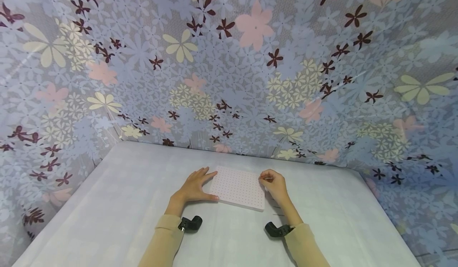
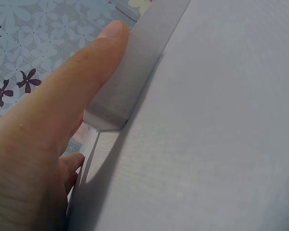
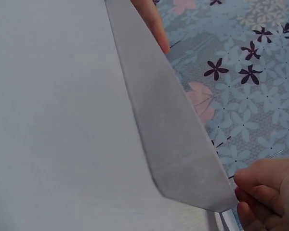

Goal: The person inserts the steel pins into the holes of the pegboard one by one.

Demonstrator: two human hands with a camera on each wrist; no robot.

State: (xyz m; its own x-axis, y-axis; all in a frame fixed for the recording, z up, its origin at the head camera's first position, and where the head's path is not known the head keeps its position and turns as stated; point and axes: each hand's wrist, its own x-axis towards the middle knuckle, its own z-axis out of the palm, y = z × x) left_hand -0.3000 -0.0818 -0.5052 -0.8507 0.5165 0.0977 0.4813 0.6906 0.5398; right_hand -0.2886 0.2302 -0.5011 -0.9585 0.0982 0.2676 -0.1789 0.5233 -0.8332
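Note:
A flat white board [image 1: 239, 188] with a grid of small dots lies on the table ahead of me. My left hand [image 1: 195, 185] is at its left side, fingers spread and mostly straight, index fingertip near the left edge. The left thumb [image 2: 103, 53] lies against the board's front side face [image 2: 130, 72] by the corner. At the right edge, my right hand [image 1: 274, 182] has its fingers curled and pinches a thin needle-like rod [image 3: 277, 153] between thumb and fingers. Part of the rod is hidden behind the thumb.
Thin dark lines [image 1: 277, 207], like more slender rods, show on the pale tabletop [image 1: 229, 243] beside my right wrist. Floral-patterned fabric [image 1: 229, 80] rises behind the table's far edge and along both sides. A black camera mount [image 1: 277, 230] sits on each wrist.

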